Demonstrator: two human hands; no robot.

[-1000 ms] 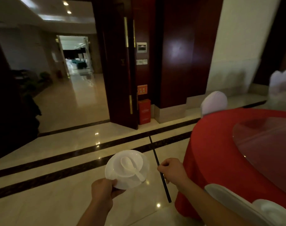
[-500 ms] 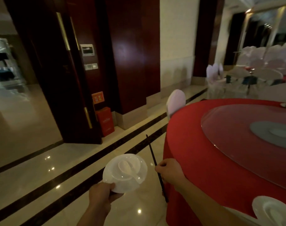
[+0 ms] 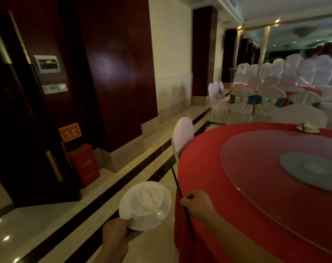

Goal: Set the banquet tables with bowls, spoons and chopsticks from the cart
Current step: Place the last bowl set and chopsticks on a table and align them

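Note:
My left hand grips the near rim of a white plate. On the plate sits a small white bowl with a white spoon lying in it. My right hand is closed around dark chopsticks, which point up and away along the edge of the round table with the red cloth. Both hands hover over the floor just left of that table. A set bowl and saucer stands on the table's far side.
A glass turntable covers the table's middle. A white-covered chair stands at the table's left edge. Dark wooden doors and a red box line the left wall. More covered chairs and tables fill the back right.
The view has swung right, bringing more of the red table and the far chairs into sight. Both hands keep their hold and stay beside the table's edge.

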